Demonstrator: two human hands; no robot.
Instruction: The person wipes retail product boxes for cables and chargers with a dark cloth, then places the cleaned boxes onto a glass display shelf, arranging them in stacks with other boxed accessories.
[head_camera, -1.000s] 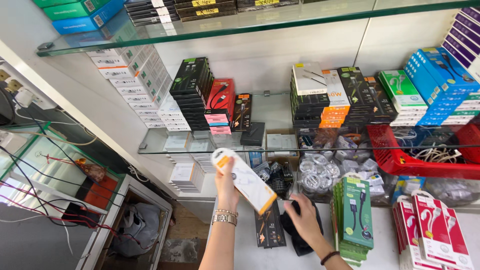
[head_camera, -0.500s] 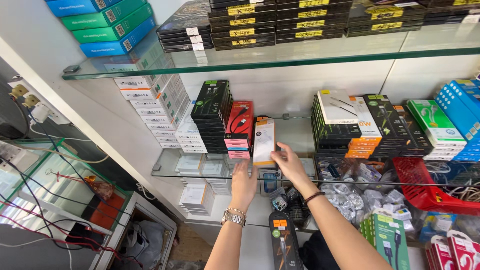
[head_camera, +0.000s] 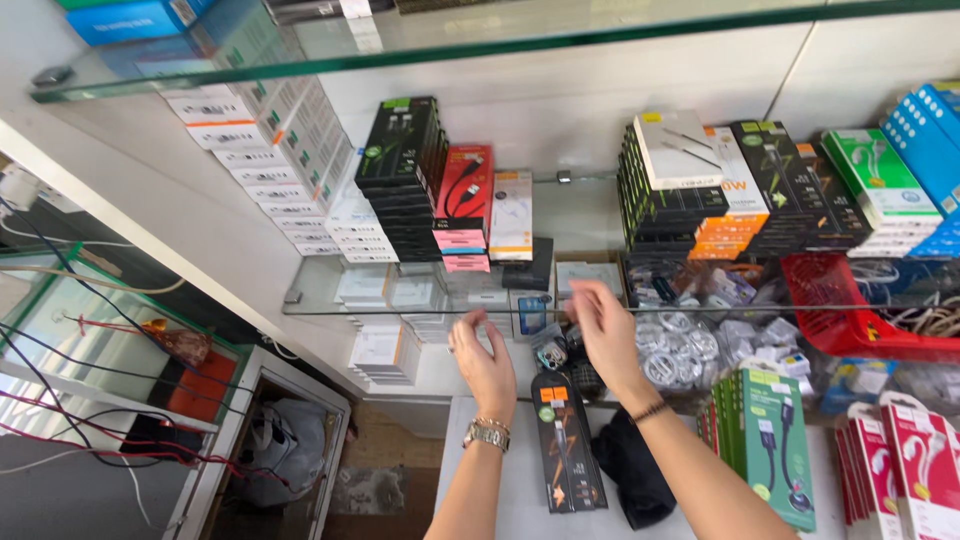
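Two glass shelves (head_camera: 330, 300), one red basket (head_camera: 850, 310), two hands.

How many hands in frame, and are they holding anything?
2. The left hand, wearing a wristwatch, and the right hand are both raised, open and empty, in front of the glass shelf. No others visible.

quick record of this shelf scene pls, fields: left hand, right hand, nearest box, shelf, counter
left hand: left hand open, empty, wristwatch on wrist
right hand: right hand open, empty, dark band at wrist
nearest box: white and orange box upright on glass shelf, beside red box
shelf: black box stack, white boxes left
counter: black cable packs, green boxes
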